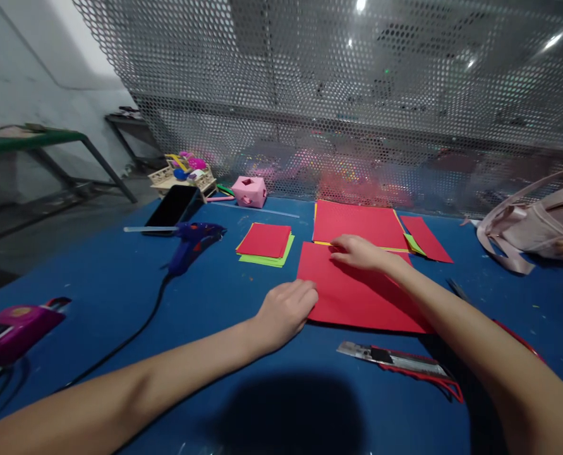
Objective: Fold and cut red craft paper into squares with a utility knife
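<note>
Hands (pixel 320 285) touch the red sheet's (pixel 364 297) edges, blue table (pixel 205 354) open leftward.

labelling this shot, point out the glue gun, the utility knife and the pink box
glue gun (pixel 189 238): head view, on its blue body
utility knife (pixel 411 362): head view, on the middle of its handle
pink box (pixel 250 196): head view, on its front face

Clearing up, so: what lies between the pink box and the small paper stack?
A thin clear stick, between pink box and small paper stack, in the head view.
</note>
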A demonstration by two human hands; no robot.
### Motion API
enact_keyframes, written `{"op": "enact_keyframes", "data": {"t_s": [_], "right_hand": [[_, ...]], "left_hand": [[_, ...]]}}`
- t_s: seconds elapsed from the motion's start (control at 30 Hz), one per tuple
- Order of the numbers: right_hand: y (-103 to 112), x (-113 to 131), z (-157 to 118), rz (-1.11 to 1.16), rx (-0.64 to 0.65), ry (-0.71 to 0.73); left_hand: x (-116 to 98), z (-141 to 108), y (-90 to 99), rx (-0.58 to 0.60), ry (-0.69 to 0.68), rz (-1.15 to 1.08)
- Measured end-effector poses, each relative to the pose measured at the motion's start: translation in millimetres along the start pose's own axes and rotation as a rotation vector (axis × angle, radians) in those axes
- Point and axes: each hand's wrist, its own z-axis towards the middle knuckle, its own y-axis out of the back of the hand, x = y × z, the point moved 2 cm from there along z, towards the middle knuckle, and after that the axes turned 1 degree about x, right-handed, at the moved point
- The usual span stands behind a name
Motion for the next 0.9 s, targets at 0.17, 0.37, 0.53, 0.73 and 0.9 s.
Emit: {"op": "enact_keyframes", "data": {"t_s": [0.17,0.37,0.53,0.73,0.9], "right_hand": [[1,3,2,0.142,-0.041,-0.037],[2,1,8,0.321,-0.08,-0.064],[12,-6,15,0.44,-0.156,-0.029],[32,-15,-7,0.444,-0.346,0.04],[26,-16,-41,0.37,-0.401,0.096]], "left_hand": [[-10,5,16.4,-0.211,-0.227,0.132],[-16,6,29.2,-0.34,-0.393,0.15],[-13,8,22.4,-0.284,-0.35,0.192],[-1,17,17.1,0.119,-0.082,0.217],[-23,12,28.3,0.404,-0.02,-0.029]]}}
